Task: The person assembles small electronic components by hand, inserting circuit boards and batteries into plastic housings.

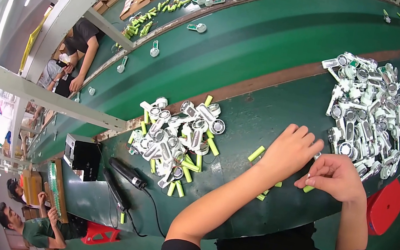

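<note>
My left hand [289, 150] is curled over the green bench, knuckles up. A sliver of something pale shows at its fingertips, beside my right hand; most of it is hidden. My right hand [336, 176] is pinched, with a light-green battery cell [308, 189] at the thumb and fingertips. Another green battery cell [256, 153] lies just left of my left wrist, and a few more show under that forearm. Close beyond my right hand is a big heap of white handheld fan bodies [368, 112]. A smaller pile of fan bodies [171, 136], mixed with green cells, lies to the left.
Two black corded tools [127, 173] and a black box [82, 158] sit at the bench's left end. Beyond a raised edge runs a green conveyor belt [256, 49] carrying scattered fan parts. Co-workers sit opposite and at left. A red stool [384, 207] stands at right.
</note>
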Demonstrator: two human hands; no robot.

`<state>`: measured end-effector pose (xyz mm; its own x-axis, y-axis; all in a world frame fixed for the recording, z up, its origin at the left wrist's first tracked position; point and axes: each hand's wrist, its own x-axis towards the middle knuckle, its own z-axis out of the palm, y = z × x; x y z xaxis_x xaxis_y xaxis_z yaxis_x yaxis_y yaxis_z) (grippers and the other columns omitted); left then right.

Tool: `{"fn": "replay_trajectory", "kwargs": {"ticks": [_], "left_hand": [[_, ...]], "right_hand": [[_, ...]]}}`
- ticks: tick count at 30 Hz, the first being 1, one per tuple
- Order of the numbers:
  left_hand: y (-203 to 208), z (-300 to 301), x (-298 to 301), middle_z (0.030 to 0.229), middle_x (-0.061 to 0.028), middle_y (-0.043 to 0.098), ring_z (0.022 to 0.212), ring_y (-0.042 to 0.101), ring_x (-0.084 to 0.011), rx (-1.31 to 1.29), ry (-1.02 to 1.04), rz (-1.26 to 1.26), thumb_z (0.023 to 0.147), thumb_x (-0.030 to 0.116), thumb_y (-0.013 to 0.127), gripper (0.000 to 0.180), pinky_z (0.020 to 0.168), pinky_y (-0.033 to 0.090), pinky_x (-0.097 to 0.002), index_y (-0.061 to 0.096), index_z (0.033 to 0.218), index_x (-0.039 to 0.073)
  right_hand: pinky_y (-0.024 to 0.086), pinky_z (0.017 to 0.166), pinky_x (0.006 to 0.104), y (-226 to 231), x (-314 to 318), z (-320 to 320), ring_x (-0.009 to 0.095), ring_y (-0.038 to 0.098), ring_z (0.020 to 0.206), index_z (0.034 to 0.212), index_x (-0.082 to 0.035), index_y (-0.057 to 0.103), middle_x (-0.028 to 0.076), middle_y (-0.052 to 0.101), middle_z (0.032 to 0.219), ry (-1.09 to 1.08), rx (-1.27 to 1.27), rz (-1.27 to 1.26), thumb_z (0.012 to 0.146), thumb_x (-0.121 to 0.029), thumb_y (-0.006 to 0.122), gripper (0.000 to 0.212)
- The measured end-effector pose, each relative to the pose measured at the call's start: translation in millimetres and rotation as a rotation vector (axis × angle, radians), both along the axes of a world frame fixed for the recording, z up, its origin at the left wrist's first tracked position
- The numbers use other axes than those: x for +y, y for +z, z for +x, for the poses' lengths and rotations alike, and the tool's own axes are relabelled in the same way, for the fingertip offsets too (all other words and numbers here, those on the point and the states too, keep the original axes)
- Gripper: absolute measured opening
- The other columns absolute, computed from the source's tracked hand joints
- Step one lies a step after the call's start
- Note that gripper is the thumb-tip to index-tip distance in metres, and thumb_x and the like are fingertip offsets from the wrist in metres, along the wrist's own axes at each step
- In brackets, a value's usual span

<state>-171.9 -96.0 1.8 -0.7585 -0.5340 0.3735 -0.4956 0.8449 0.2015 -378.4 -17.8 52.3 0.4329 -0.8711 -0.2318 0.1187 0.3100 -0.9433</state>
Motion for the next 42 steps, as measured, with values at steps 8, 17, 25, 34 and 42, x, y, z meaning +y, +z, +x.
{"fn": "replay_trajectory", "kwargs": {"ticks": [8,17,25,34,42], "left_hand": [[2,27,12,0.096,-0.0080,0.072,0.093,0.072,-0.0307,0.331,0.244,0.197,0.094,0.010,0.079,0.017,0.079,0.059,-0.0422,0.081,0.111,0.007],[31,72,67,0.090,-0.0098,0.077,0.069,0.075,-0.0127,0.774,0.524,0.771,0.102,0.008,0.079,0.021,0.063,0.059,-0.0293,0.083,0.122,0.003],[13,88,70,0.107,-0.0067,0.083,0.089,0.077,-0.0107,1.080,0.436,1.216,0.111,0.013,0.074,0.030,0.081,0.063,-0.0286,0.078,0.138,0.000],[2,100,65,0.125,-0.0093,0.081,0.106,0.076,-0.0150,1.264,0.266,1.519,0.115,0.014,0.070,0.036,0.095,0.062,-0.0322,0.073,0.147,-0.002],[5,102,66,0.130,-0.0095,0.081,0.114,0.075,-0.0122,1.224,0.233,1.452,0.112,0.006,0.072,0.037,0.102,0.060,-0.0293,0.071,0.148,-0.004]], "right_hand": [[0.061,0.080,0.0266,0,4,6,0.016,0.081,0.092,0.107,0.004,0.076,0.011,0.084,0.097,-0.157,0.148,-0.098,0.103,0.004,0.074,0.005],[0.049,0.069,0.0285,6,-3,74,0.012,0.066,0.076,0.100,0.001,0.075,0.006,0.073,0.087,-0.289,0.485,-0.496,0.098,0.002,0.076,0.001],[0.049,0.061,0.0280,0,-8,99,0.011,0.064,0.069,0.097,0.001,0.077,0.006,0.072,0.087,-0.349,0.507,-0.533,0.094,0.002,0.079,0.004],[0.048,0.062,0.0280,15,-7,95,0.011,0.063,0.070,0.097,0.002,0.077,0.006,0.072,0.086,-0.210,0.451,-0.499,0.092,0.001,0.080,0.006],[0.046,0.062,0.0286,20,-8,96,0.012,0.061,0.070,0.093,0.003,0.074,0.006,0.069,0.085,-0.177,0.474,-0.493,0.090,0.002,0.079,0.006]]}}
